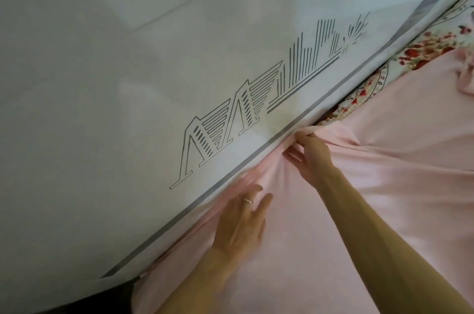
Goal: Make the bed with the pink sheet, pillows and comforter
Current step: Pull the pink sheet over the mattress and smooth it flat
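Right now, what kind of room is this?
Probably a bedroom, at a bed. A pink sheet is spread flat and bunches into the gap beside a white panel, likely a headboard, and floral bedding shows past it.

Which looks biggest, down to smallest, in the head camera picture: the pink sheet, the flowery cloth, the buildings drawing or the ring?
1. the soft pink bed sheet
2. the grey line drawing of buildings on the white panel
3. the red-flowered pale cloth strip
4. the thin metal ring on the left hand
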`<state>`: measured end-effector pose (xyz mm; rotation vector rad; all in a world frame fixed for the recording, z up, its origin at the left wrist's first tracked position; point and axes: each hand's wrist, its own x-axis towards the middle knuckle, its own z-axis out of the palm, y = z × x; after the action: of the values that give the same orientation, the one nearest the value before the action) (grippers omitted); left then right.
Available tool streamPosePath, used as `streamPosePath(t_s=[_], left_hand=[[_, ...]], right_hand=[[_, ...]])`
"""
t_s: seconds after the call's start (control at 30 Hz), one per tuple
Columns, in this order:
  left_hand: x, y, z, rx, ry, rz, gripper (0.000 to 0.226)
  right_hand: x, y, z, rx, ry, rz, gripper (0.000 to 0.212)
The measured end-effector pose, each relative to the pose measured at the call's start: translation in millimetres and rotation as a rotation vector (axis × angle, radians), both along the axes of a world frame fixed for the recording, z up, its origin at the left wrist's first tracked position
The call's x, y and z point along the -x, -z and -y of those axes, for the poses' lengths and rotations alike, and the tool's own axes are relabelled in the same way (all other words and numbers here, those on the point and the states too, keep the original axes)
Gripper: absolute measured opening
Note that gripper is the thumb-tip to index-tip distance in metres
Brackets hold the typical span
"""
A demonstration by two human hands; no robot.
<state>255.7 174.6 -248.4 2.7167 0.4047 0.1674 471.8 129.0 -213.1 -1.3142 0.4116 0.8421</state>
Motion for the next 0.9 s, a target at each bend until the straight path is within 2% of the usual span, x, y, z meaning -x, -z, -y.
streamPosePath(t_s=[0.03,0.1,0.23,0.3,0.37,0.43,0.47,0.53,0.6,0.7,0.8,0.9], left_hand=[[-0.7,4.8,5.8,-0.007,0.055,-0.020,0.044],[-4.9,18.2,14.7,-0.001,0.084,-0.108,0.046],[-12.3,39.2,12.0,0.063,-0.172,-0.222,0.062],[-10.2,47.1,14.0,0.052,-0.206,-0.240,0.063],[-10.6,48.7,19.2,0.059,-0.266,-0.244,0.062],[-14.5,45.6,22.7,0.111,-0.377,-0.236,0.062],[-18.2,43.8,23.5,0.158,-0.439,-0.230,0.064],[-24.8,43.6,23.3,0.221,-0.530,-0.269,0.067],[-30.6,44.5,25.2,0.162,-0.592,-0.302,0.066],[-41.5,40.4,29.8,0.113,-0.675,-0.347,0.061],[-42.0,33.6,35.0,-0.014,-0.637,-0.287,0.042],[-35.4,30.1,38.4,-0.084,-0.579,-0.205,0.035]], right_hand=[[-2.0,0.2,1.4,-0.022,0.027,-0.056,0.011],[-5.3,7.0,7.1,-0.068,0.109,-0.144,0.010],[-11.8,23.7,8.4,-0.138,0.223,-0.176,0.013],[-10.9,34.9,11.1,-0.098,0.112,-0.119,0.022],[-6.5,44.8,17.4,0.148,-0.243,0.146,0.033],[-4.9,53.7,25.5,0.551,-0.790,0.671,0.043],[-4.9,55.2,28.8,0.713,-1.001,0.869,0.044],[-2.7,54.4,33.6,0.985,-1.220,1.035,0.049],[-1.3,54.1,35.9,1.147,-1.319,1.145,0.051],[-7.3,55.7,30.3,1.232,-1.330,1.266,0.054],[-15.1,52.8,27.8,1.228,-1.285,1.332,0.049],[-18.2,50.5,37.1,1.123,-1.270,1.409,0.046]])
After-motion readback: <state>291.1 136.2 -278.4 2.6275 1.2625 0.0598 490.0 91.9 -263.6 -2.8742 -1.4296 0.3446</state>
